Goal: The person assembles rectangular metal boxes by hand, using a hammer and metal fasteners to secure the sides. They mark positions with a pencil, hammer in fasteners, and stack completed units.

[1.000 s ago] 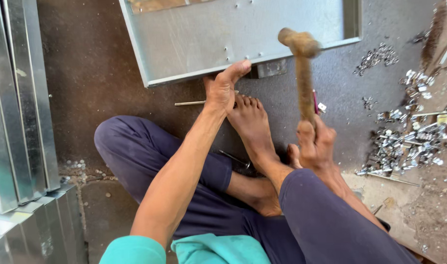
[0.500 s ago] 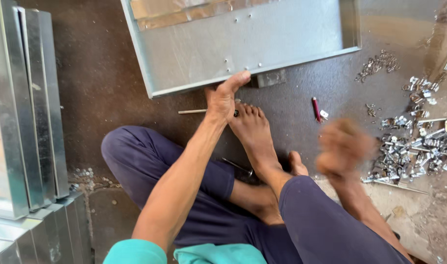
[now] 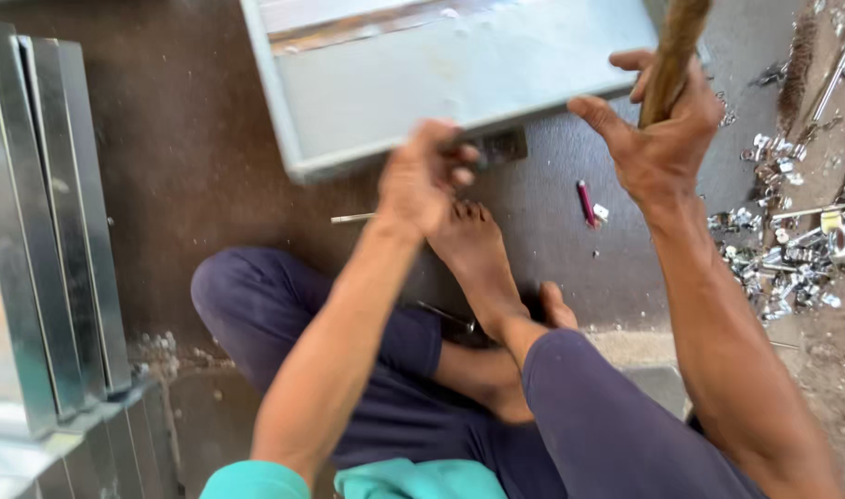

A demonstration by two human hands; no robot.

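- Two bare hands are recorded at work over a dark floor (image 3: 164, 185), where the person is seated with legs folded.
- Right hand (image 3: 667, 139): wrapped round a wooden handle (image 3: 674, 55), thumb spread to one side. The handle is held raised and nearly upright near the top edge of the view; its head is cut off by the frame, so the kind of tool cannot be confirmed.
- Left hand (image 3: 427, 176): blurred, fingers curled at the near edge of a grey sheet-metal tray (image 3: 459, 74), seemingly steadying something small there; whether anything is pinched cannot be told.
- Bare foot (image 3: 478, 249): set just below the tray's near edge, probably to brace it.
- Small dark block (image 3: 501, 148): lodged under the tray's edge beside the left hand.
- Red marker (image 3: 586, 201): laid on the floor between foot and right wrist.
- Loose metal fasteners (image 3: 783, 268): heaped along the floor's right edge, within reach.
- Folded metal panels (image 3: 43, 231): stacked upright at the left edge.
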